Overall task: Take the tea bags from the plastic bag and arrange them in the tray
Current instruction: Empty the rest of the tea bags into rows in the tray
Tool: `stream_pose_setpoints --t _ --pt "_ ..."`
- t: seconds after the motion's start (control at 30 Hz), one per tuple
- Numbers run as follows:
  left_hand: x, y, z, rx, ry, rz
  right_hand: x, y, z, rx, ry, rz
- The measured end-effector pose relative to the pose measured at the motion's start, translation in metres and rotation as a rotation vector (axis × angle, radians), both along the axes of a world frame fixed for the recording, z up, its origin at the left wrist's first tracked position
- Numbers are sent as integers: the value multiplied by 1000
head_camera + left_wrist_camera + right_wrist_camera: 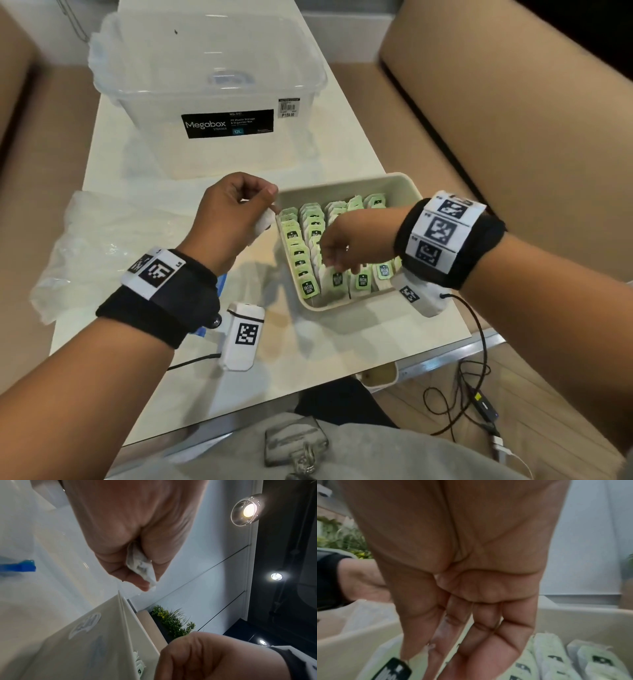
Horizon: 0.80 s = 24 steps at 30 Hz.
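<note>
A beige tray (409, 181) on the white table holds several rows of upright tea bags (313, 226) with green tags. My right hand (334, 265) reaches down into the tray's near rows. In the right wrist view its fingers (471, 649) point straight down, and thumb and forefinger pinch a thin white tea bag (439, 630). My left hand (260, 212) hovers just left of the tray's far left corner, with a white tea bag (264, 223) (142, 566) held in its curled fingers. The crumpled clear plastic bag (102, 246) lies at the table's left.
A clear Megabox storage box (212, 85) stands at the back of the table. A small white device (244, 337) with a black marker lies near the front edge. Cables (472, 387) trail on the floor at the right. Tan seating flanks the table.
</note>
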<state>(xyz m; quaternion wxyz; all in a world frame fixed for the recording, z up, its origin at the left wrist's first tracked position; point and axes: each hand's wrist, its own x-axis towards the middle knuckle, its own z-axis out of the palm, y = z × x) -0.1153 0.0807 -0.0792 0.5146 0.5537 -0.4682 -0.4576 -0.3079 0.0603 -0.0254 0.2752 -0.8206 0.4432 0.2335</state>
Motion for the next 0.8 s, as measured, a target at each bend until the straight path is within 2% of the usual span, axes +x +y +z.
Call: stream_pose_setpoints --t 0.27,0.67,0.8 --pt "8 8 4 32 69 22 29 0 -17 -1 141 220" --pt "3 6 7 79 167 43 46 -15 -32 -10 173 222" --pt "1 3 8 112 181 37 45 -18 -28 36 166 155"
